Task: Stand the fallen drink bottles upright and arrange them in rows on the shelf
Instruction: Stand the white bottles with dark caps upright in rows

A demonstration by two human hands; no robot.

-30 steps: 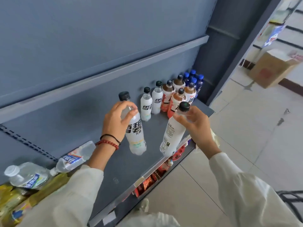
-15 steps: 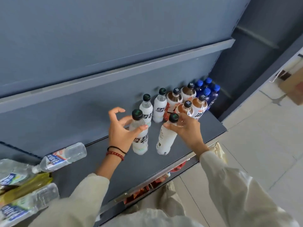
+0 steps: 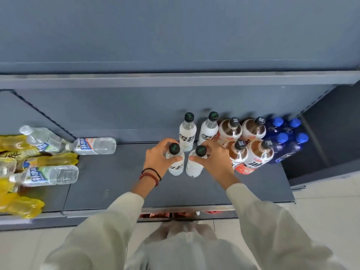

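Far left of the shelf [image 3: 116, 184], yellow bottles [image 3: 21, 207] and clear water bottles [image 3: 95, 146] lie on their sides. Mid-shelf, my left grip [image 3: 157, 159] is curled round the left white bottle [image 3: 176, 167], and the right white bottle [image 3: 193, 168] just beside it is held by my right grip [image 3: 216, 161], both upright in front of the back pair [image 3: 187, 133]. Brown bottles [image 3: 257, 158] and blue bottles [image 3: 282, 142] stand rightmost.

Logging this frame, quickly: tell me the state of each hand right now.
Left hand: closed, gripping the left white bottle near its cap.
Right hand: closed, gripping the right white bottle near its cap.
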